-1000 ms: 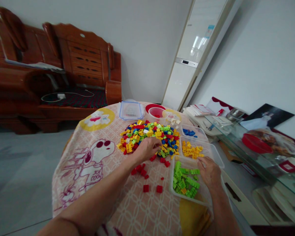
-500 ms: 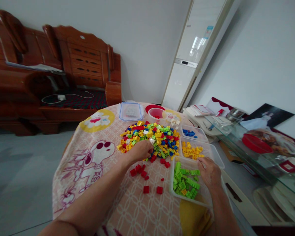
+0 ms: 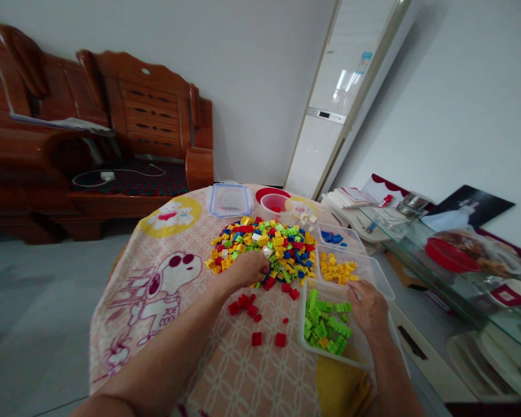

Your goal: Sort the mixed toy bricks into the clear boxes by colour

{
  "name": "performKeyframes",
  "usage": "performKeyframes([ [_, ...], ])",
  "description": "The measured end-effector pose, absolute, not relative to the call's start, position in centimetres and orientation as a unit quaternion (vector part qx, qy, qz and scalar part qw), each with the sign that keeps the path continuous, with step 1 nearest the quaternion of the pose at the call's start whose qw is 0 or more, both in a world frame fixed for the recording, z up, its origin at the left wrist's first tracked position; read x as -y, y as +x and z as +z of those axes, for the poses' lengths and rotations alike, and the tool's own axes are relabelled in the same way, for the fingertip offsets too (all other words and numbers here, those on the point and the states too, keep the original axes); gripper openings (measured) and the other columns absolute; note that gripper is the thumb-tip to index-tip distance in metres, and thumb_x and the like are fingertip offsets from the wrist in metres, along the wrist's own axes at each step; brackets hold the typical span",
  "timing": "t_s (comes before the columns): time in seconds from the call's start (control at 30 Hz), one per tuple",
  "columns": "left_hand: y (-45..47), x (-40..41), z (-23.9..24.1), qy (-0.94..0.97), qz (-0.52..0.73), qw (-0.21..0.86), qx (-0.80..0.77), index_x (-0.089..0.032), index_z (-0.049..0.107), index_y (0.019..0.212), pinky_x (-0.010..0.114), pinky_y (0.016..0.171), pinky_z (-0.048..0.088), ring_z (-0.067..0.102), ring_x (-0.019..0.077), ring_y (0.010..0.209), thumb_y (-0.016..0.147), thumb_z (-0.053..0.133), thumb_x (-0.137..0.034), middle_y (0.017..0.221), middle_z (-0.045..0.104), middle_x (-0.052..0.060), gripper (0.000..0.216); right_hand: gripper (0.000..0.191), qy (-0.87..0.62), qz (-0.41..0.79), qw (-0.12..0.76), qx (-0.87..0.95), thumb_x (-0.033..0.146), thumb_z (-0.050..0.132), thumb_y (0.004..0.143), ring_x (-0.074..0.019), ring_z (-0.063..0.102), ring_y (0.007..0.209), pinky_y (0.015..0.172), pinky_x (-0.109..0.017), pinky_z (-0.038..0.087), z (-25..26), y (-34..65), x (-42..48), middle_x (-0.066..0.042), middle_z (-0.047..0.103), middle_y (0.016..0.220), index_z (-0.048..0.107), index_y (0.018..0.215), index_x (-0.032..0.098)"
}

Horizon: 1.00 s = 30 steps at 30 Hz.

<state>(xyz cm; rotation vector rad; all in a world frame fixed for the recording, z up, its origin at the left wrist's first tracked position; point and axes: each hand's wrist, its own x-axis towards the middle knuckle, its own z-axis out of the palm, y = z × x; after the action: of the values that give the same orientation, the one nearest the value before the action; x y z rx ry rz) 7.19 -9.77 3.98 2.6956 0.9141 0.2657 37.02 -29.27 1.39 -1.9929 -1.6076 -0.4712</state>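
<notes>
A heap of mixed building bricks (image 3: 282, 243) in red, yellow, green, blue and white lies mid-table. My left hand (image 3: 252, 267) is at its near edge, fingers curled down into the bricks; whatever they pinch is hidden. A clear plastic box (image 3: 336, 359) of green bricks (image 3: 325, 324), with a yellow one among them, stands at the near right. Closed on that box's far right rim is my right hand (image 3: 368, 304). Several loose red bricks (image 3: 244, 303) are scattered on the cloth in front of the heap.
Beyond the green box stand clear boxes with yellow bricks (image 3: 336, 269) and blue bricks (image 3: 332, 237). A bowl (image 3: 275, 204) holding red pieces, white bricks (image 3: 307, 219) and a blue-edged lid (image 3: 230, 200) sit at the back. A glass shelf (image 3: 421, 263) flanks the table's right side.
The view has shifted slightly. Both hands stay in nearly the same places, the left at the heap and the right at the green bricks' box.
</notes>
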Motion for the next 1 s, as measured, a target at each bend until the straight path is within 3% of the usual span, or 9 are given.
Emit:
performKeyframes([
  [0.23, 7.2, 9.4, 3.9, 0.921, 0.134, 0.164, -0.326, -0.018, 0.072, 0.072, 0.025, 0.063, 0.043, 0.064, 0.0178, 0.071, 0.07, 0.062, -0.012, 0.073, 0.07, 0.003, 0.012, 0.029, -0.744, -0.174, 0.255, 0.593, 0.028, 0.043, 0.09, -0.0224, 0.065, 0.085, 0.08, -0.035, 0.049, 1.6, 36.8, 29.2, -0.01, 0.072, 0.093, 0.071, 0.089, 0.019],
  [0.5, 10.3, 14.5, 5.5, 0.852, 0.281, 0.401, -0.183, -0.015, 0.071, 0.087, 0.018, 0.059, 0.044, 0.061, 0.0105, 0.065, 0.084, 0.063, -0.021, 0.077, 0.07, 0.002, 0.01, 0.03, -0.743, -0.165, 0.255, 0.597, 0.03, 0.043, 0.091, -0.0237, 0.066, 0.087, 0.08, -0.036, 0.05, 1.2, 37.2, 29.1, -0.011, 0.073, 0.094, 0.071, 0.091, 0.018],
  [0.6, 12.0, 17.5, 4.9, 0.874, 0.291, 0.372, -0.117, -0.016, 0.072, 0.091, 0.02, 0.067, 0.047, 0.064, 0.012, 0.071, 0.085, 0.065, -0.021, 0.084, 0.071, 0.004, 0.011, 0.031, -0.743, -0.163, 0.26, 0.595, 0.032, 0.044, 0.092, -0.0239, 0.066, 0.088, 0.08, -0.036, 0.05, 1.2, 37.2, 29.1, -0.011, 0.073, 0.094, 0.071, 0.091, 0.017],
  [0.77, 12.9, 18.6, 3.8, 0.911, 0.284, 0.292, -0.065, -0.022, 0.07, 0.112, 0.025, 0.086, 0.049, 0.065, 0.0182, 0.101, 0.089, 0.06, -0.021, 0.108, 0.071, 0.007, 0.025, 0.032, -0.74, -0.165, 0.265, 0.596, 0.032, 0.043, 0.093, -0.0229, 0.066, 0.088, 0.081, -0.035, 0.05, 1.3, 37.2, 29.2, -0.011, 0.073, 0.093, 0.071, 0.09, 0.018],
  [0.87, 11.9, 16.5, 3.7, 0.897, 0.324, 0.277, -0.118, -0.021, 0.07, 0.11, 0.025, 0.085, 0.05, 0.066, 0.0172, 0.098, 0.089, 0.058, -0.021, 0.109, 0.071, 0.007, 0.024, 0.031, -0.736, -0.166, 0.265, 0.6, 0.031, 0.043, 0.092, -0.0211, 0.065, 0.087, 0.082, -0.033, 0.05, 1.3, 37.2, 29.1, -0.01, 0.073, 0.093, 0.072, 0.091, 0.019],
  [1.0, 9.3, 12.5, 3.8, 0.858, 0.395, 0.237, -0.227, -0.019, 0.073, 0.097, 0.026, 0.08, 0.051, 0.067, 0.016, 0.086, 0.09, 0.057, -0.023, 0.096, 0.073, 0.006, 0.018, 0.032, -0.734, -0.17, 0.265, 0.602, 0.03, 0.042, 0.091, -0.0219, 0.066, 0.087, 0.081, -0.034, 0.05, 1.2, 37.4, 28.9, -0.01, 0.073, 0.092, 0.072, 0.089, 0.019],
])
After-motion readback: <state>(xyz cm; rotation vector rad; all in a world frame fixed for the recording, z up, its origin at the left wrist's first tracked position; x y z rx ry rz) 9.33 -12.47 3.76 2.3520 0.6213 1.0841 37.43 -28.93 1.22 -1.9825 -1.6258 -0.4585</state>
